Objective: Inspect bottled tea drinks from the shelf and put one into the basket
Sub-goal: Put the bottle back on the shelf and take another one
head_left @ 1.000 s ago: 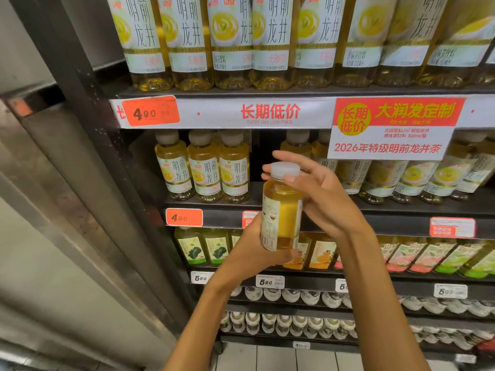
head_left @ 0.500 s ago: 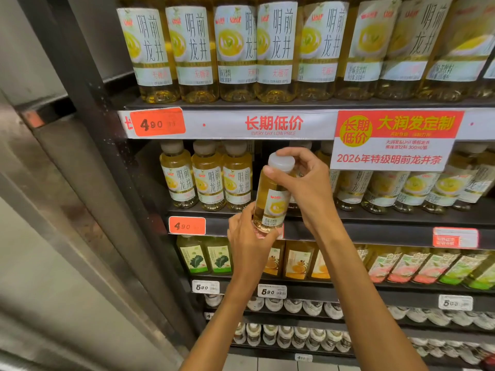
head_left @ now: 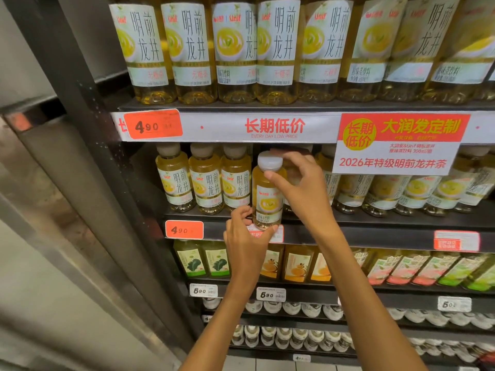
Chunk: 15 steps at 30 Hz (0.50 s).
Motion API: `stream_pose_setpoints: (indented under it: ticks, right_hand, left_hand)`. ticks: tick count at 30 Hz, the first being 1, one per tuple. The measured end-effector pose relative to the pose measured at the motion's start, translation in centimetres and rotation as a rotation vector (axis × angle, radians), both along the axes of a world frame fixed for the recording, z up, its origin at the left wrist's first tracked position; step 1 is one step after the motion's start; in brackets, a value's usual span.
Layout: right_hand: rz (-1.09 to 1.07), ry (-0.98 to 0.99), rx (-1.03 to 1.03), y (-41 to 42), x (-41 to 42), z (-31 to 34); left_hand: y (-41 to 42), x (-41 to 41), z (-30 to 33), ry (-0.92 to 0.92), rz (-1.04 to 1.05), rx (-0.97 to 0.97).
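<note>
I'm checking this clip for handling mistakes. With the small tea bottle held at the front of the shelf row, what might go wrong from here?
1. The held bottle sits at the shelf edge, so it could drop if either grip loosens: the right hand only pinches it just below the cap, and the left hand grips its base.
2. The neighbouring bottles stand very close; a sideways nudge may tip them.

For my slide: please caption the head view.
Both hands, left hand and right hand, hold a small yellow tea bottle at the shelf.
</note>
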State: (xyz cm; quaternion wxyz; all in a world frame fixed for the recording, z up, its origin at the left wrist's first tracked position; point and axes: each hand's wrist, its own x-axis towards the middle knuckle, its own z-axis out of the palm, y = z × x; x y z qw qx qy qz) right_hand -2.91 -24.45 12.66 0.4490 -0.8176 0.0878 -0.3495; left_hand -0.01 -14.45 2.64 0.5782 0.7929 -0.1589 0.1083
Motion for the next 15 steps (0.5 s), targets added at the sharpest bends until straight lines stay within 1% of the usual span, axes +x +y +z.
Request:
stream_pose_setpoints:
  ticks: [5, 9, 12, 15]
  right_hand:
    - [-0.210, -0.035, -0.125, 0.6, 0.9, -0.7]
    - [-0.327, -0.003, -0.215, 0.7, 1.7, -1.2]
    - [-0.384, -0.024, -0.240, 0.7, 2.2, -1.3]
    - [-0.453, -0.033, -0.283, 1.0, 2.6, -1.4]
  left_hand:
    - [-0.8, -0.7, 0.1, -0.056, 0.086, 0.055]
    - [-1.2, -0.8, 0.4, -0.048, 0.159, 0.007]
    - [-1.2, -0.6, 0.5, -0.064, 0.161, 0.041]
    - [-1.3, -0.4, 0.8, -0.075, 0.126, 0.027]
